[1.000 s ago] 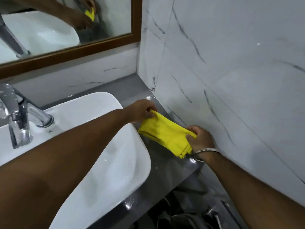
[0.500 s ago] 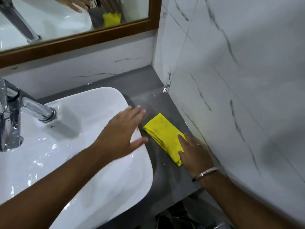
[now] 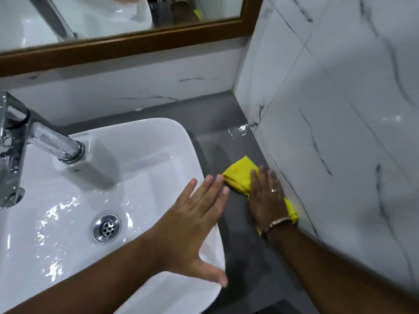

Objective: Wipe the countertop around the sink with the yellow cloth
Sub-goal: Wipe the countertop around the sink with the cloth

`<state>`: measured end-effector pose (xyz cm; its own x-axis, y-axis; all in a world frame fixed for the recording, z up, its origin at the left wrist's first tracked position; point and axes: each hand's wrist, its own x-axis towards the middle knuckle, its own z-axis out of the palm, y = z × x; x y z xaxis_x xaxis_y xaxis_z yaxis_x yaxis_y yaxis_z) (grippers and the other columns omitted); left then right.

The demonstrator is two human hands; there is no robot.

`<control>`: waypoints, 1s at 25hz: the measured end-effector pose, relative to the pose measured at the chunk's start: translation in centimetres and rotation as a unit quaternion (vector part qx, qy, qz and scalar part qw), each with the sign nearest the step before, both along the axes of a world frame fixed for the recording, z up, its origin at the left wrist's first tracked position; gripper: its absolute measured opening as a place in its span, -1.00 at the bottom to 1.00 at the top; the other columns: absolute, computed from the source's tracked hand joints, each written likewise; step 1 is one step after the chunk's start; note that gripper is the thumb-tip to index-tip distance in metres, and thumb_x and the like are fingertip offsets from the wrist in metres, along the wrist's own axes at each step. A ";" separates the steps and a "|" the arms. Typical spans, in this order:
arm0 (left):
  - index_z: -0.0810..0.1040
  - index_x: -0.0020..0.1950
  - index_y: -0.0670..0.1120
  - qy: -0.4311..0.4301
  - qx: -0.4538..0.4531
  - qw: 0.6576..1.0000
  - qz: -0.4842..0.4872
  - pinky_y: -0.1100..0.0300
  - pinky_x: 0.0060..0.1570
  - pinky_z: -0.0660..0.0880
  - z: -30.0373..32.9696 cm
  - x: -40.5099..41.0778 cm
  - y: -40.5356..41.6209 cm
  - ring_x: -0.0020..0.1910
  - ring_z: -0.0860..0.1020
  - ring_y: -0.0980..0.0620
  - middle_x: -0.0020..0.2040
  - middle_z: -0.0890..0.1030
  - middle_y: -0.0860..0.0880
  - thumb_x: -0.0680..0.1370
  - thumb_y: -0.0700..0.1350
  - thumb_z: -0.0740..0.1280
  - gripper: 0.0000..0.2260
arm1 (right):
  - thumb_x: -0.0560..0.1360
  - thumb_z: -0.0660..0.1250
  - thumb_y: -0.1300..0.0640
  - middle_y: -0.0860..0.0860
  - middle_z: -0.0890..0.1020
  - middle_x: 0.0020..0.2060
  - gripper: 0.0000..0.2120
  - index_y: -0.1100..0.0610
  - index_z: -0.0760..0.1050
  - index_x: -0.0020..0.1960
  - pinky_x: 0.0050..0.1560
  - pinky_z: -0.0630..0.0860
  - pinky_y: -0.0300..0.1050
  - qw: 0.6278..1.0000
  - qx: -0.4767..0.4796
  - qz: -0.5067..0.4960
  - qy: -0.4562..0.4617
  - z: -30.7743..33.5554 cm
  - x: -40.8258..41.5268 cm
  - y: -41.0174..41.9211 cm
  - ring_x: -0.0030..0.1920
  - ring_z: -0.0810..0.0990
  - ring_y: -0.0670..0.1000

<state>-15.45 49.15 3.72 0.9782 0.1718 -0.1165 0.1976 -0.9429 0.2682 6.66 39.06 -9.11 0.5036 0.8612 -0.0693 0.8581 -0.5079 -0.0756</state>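
The yellow cloth lies folded on the narrow grey countertop between the white sink and the marble side wall. My right hand lies flat on top of the cloth, palm down, fingers pointing away, covering its near half. My left hand hovers with spread fingers over the sink's right rim, its fingertips just short of the cloth and holding nothing.
A chrome tap stands at the sink's left, and a drain sits in the wet basin. A wood-framed mirror hangs behind. The marble wall bounds the counter closely on the right. A wet patch shines near the back corner.
Both hands held the cloth up a second ago. It was laid on the counter, my left hand let go and drew back over the sink, and my right hand now presses it flat.
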 end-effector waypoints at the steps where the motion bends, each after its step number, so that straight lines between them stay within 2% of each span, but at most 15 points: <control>1: -0.01 0.57 -0.21 -0.009 0.005 1.000 -0.016 -0.22 0.50 -0.08 0.0 0.4 0.3 0.57 -0.16 -0.18 0.59 -0.09 -0.20 0.16 0.61 0.24 0.27 | 0.45 0.06 0.12 0.28 0.36 0.38 -0.46 0.23 0.23 0.41 0.31 0.36 0.20 1.000 0.004 -0.016 0.015 -0.2 1.0 1.4 0.35 0.35 0.34; 3: 0.02 0.57 -0.17 -0.024 0.004 0.998 -0.049 -0.18 0.51 -0.13 -0.1 1.6 1.1 0.57 -0.15 -0.19 0.60 -0.08 -0.19 0.10 0.60 0.29 0.28 | 0.42 0.05 0.07 0.28 0.34 0.40 -0.42 0.21 0.23 0.42 0.29 0.38 0.26 0.999 0.012 -0.011 0.050 -0.6 2.9 5.5 0.37 0.31 0.36; 5: 0.02 0.58 -0.11 -0.023 -0.008 0.997 -0.071 -0.16 0.51 -0.16 -0.3 2.2 1.6 0.56 -0.16 -0.21 0.60 -0.10 -0.18 0.08 0.58 0.34 0.27 | 0.43 -0.01 0.00 0.21 0.18 0.48 -0.40 0.06 0.15 0.47 0.39 0.20 0.23 0.998 -0.012 0.032 0.056 -0.4 4.5 10.2 0.45 0.16 0.31; 7: 0.01 0.59 -0.09 -0.023 -0.004 0.997 -0.076 -0.14 0.52 -0.17 -0.4 2.4 1.6 0.56 -0.17 -0.22 0.60 -0.12 -0.18 0.10 0.57 0.34 0.26 | 0.48 -0.02 -0.03 0.15 0.06 0.52 -0.44 -0.04 0.08 0.48 0.43 0.07 0.20 0.992 -0.022 0.117 0.047 -0.5 4.1 12.6 0.49 0.06 0.26; 10: -0.03 0.59 -0.07 -0.019 -0.015 0.997 -0.073 -0.12 0.51 -0.21 -0.1 2.3 1.5 0.56 -0.20 -0.22 0.59 -0.17 -0.19 0.12 0.55 0.36 0.25 | 0.51 0.14 0.00 0.13 0.12 0.51 -0.43 -0.02 0.09 0.49 0.43 0.15 0.24 0.968 -0.015 0.234 0.090 -1.3 0.3 6.7 0.49 0.09 0.20; 12: -0.02 0.59 -0.08 -0.018 -0.024 0.997 -0.070 -0.14 0.51 -0.18 0.2 2.4 1.5 0.56 -0.19 -0.23 0.59 -0.18 -0.19 0.09 0.55 0.36 0.27 | 0.55 0.09 0.01 0.09 0.09 0.52 -0.45 -0.06 0.02 0.50 0.41 0.19 0.21 0.959 -0.017 0.273 0.075 -2.0 -2.5 -0.7 0.51 0.03 0.16; 14: 0.00 0.59 -0.08 -0.015 -0.033 0.997 -0.069 -0.15 0.51 -0.17 0.2 2.4 1.4 0.56 -0.18 -0.22 0.60 -0.17 -0.18 0.07 0.56 0.37 0.28 | 0.56 0.03 0.03 0.06 0.06 0.53 -0.46 -0.07 -0.03 0.51 0.43 0.17 0.18 0.963 -0.016 0.259 0.067 -2.0 -2.4 -5.0 0.51 0.01 0.15; 15: 0.02 0.59 -0.08 -0.013 -0.036 0.997 -0.067 -0.14 0.51 -0.18 0.2 2.3 1.3 0.56 -0.17 -0.22 0.60 -0.15 -0.17 0.07 0.56 0.37 0.28 | 0.54 0.03 0.03 0.10 0.11 0.52 -0.46 -0.06 0.02 0.50 0.40 0.23 0.19 0.972 0.004 0.226 0.060 -2.1 -1.5 -4.5 0.49 0.09 0.19; 17: 0.03 0.58 -0.09 -0.006 -0.035 0.997 -0.066 -0.12 0.51 -0.23 0.3 2.4 1.2 0.56 -0.18 -0.19 0.60 -0.12 -0.16 0.07 0.55 0.39 0.27 | 0.50 0.02 -0.02 0.17 0.26 0.46 -0.48 -0.03 0.14 0.46 0.29 0.36 0.27 0.992 0.040 0.115 0.035 -1.7 0.5 -0.2 0.41 0.28 0.29; 19: 0.01 0.59 -0.08 -0.004 -0.029 0.997 -0.070 -0.10 0.50 -0.27 0.4 2.6 1.2 0.56 -0.21 -0.18 0.60 -0.15 -0.16 0.08 0.55 0.38 0.27 | 0.45 -0.01 -0.07 0.18 0.25 0.46 -0.44 -0.02 0.15 0.45 0.34 0.29 0.28 0.999 0.030 -0.011 0.034 -0.7 2.5 5.4 0.41 0.27 0.29; 20: -0.01 0.59 -0.07 -0.002 -0.027 0.997 -0.069 -0.13 0.50 -0.25 0.5 2.5 1.2 0.56 -0.23 -0.18 0.60 -0.17 -0.17 0.08 0.55 0.37 0.28 | 0.44 -0.01 -0.07 0.18 0.22 0.48 -0.42 -0.02 0.13 0.46 0.36 0.25 0.28 0.998 0.023 -0.032 0.044 -0.7 2.0 6.6 0.43 0.24 0.29; 21: -0.03 0.59 -0.06 0.002 -0.026 0.998 -0.065 -0.17 0.50 -0.22 0.5 2.5 1.2 0.56 -0.23 -0.19 0.60 -0.17 -0.17 0.08 0.56 0.36 0.28 | 0.45 0.00 -0.06 0.20 0.20 0.48 -0.41 0.00 0.09 0.48 0.36 0.26 0.30 0.999 0.026 -0.022 0.027 -1.3 0.7 5.9 0.42 0.23 0.31; 23: -0.03 0.59 -0.07 0.009 -0.028 0.998 -0.062 -0.23 0.50 -0.14 0.9 2.4 1.0 0.56 -0.22 -0.20 0.60 -0.17 -0.17 0.08 0.56 0.36 0.28 | 0.48 0.08 -0.03 0.22 0.14 0.49 -0.36 0.04 -0.03 0.51 0.33 0.29 0.33 0.995 0.003 0.101 -0.016 -1.5 -3.4 -0.2 0.42 0.22 0.34; 24: -0.02 0.59 -0.08 0.009 -0.029 0.998 -0.061 -0.22 0.50 -0.14 1.0 2.5 0.9 0.56 -0.22 -0.20 0.60 -0.16 -0.17 0.08 0.56 0.36 0.28 | 0.48 0.12 -0.01 0.21 0.14 0.49 -0.35 0.04 -0.02 0.51 0.35 0.26 0.31 0.986 -0.009 0.168 -0.011 -1.1 -5.4 -4.6 0.42 0.22 0.34; 25: -0.01 0.59 -0.08 0.009 -0.026 0.998 -0.059 -0.21 0.50 -0.14 1.0 2.6 1.0 0.56 -0.22 -0.19 0.60 -0.16 -0.18 0.07 0.57 0.35 0.28 | 0.47 0.15 -0.01 0.18 0.16 0.48 -0.36 0.02 0.03 0.50 0.35 0.23 0.27 0.982 0.002 0.187 -0.002 -0.5 -6.9 -8.6 0.41 0.25 0.31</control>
<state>-12.88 50.15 4.69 0.9890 0.0483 -0.1398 0.0907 -0.9446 0.3153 -0.23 30.51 -9.65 0.1529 0.9862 -0.0638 0.9848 -0.1574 -0.0732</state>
